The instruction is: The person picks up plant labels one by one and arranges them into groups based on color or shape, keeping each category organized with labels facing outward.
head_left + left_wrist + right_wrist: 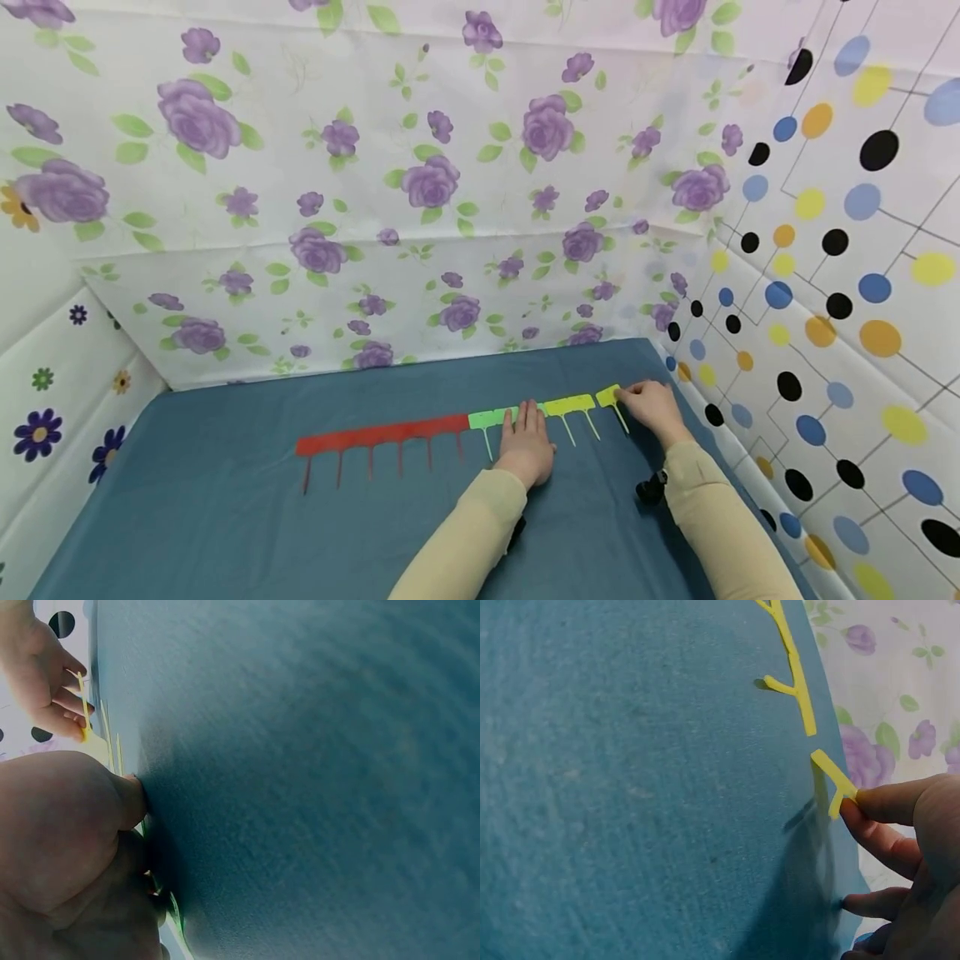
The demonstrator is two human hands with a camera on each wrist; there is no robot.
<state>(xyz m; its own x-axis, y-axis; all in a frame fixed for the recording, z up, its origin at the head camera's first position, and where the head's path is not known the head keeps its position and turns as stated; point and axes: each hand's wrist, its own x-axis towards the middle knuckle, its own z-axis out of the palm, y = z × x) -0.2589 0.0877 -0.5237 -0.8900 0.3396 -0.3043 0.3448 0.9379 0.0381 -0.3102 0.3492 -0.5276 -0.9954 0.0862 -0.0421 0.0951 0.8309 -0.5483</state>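
A row of T-shaped plant labels lies along the cloth, stems toward me. Several red labels (pixel 382 433) form its left part, green labels (pixel 486 419) come after them, then two yellow labels (pixel 572 405). My left hand (pixel 527 448) rests with straight fingers on the green ones, covering part of them. Between thumb and forefinger my right hand (pixel 654 410) pinches a single yellow label (pixel 832 774) by its head's outer end. That label is tilted, casts a shadow on the cloth, and sits a small gap right of the row.
A blue cloth (pixel 225 517) covers the table. Behind it rises a wall sheet with purple flowers (pixel 431 179). A dotted sheet (pixel 836 308) stands close beyond my right hand, and a flowered panel (pixel 67 400) borders the left side.
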